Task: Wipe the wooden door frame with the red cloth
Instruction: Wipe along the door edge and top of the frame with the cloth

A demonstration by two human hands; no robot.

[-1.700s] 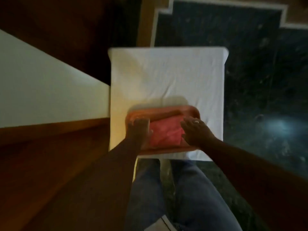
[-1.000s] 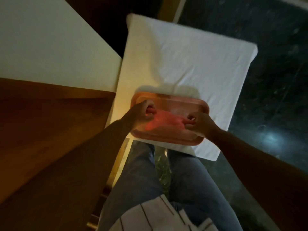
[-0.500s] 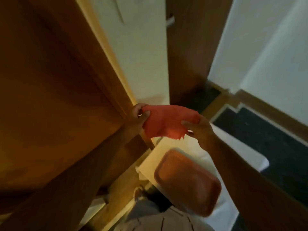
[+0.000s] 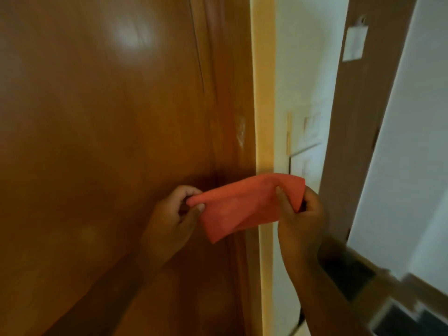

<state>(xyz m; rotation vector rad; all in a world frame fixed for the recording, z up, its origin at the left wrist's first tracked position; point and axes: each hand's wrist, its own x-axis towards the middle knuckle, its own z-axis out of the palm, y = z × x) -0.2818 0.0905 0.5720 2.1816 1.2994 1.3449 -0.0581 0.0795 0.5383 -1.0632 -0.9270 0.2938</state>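
The red cloth (image 4: 244,204) is stretched between both hands at mid height, folded flat. My left hand (image 4: 174,214) pinches its left end in front of the glossy brown wooden door (image 4: 97,141). My right hand (image 4: 300,219) grips its right end. The wooden door frame (image 4: 230,105) runs vertically just behind the cloth, with a pale yellow edge strip (image 4: 263,93) beside it. The cloth hangs in front of the frame; I cannot tell whether it touches the wood.
A white wall (image 4: 305,81) with switch plates (image 4: 308,132) lies right of the frame. A second brown door (image 4: 361,117) with a small white tag (image 4: 354,44) stands farther right. Dark floor (image 4: 412,316) shows at the bottom right.
Both hands lifted the red cloth out of the orange tray on the white stool and raised it to the door frame. The view swung up from the floor to the door.
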